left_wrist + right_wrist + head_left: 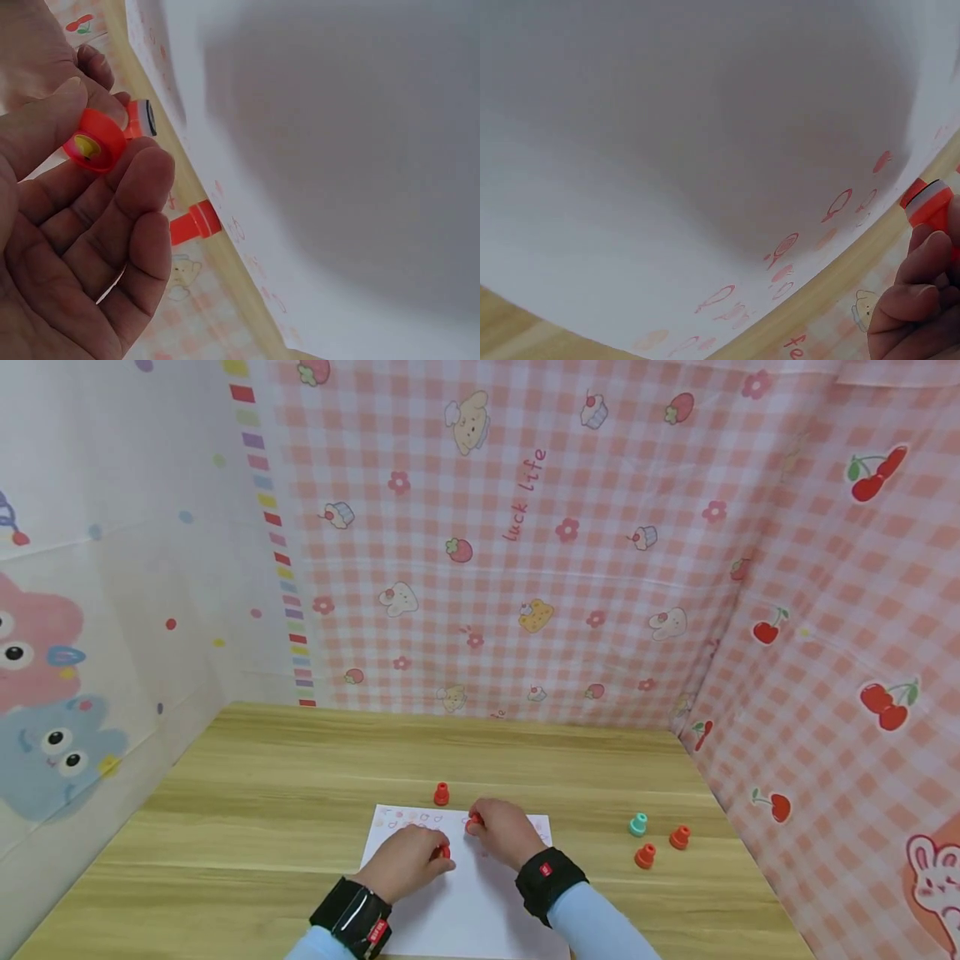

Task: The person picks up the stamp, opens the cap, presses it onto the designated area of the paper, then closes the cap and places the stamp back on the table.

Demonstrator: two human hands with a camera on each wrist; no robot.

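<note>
My left hand [405, 858] pinches a small red cap [105, 139] between thumb and fingertips; a yellow picture shows on its round end in the left wrist view. My right hand [508, 832] grips a red toy stamp [932, 202] with a pale band and a dark rim near its end. Both hands are over a white sheet of paper [480, 914], a short gap apart. Rows of small red and orange stamped prints [784, 247] run along the paper's far edge. Just beyond that edge, another red stamp [442, 793] stands upright on the table.
On the wooden table [247, 827], a teal stamp [638, 824] and two orange-red stamps, one nearer [645, 857] and one farther right [680, 837], stand to the right of the paper. Patterned cloth [510, 577] hangs behind and along both sides.
</note>
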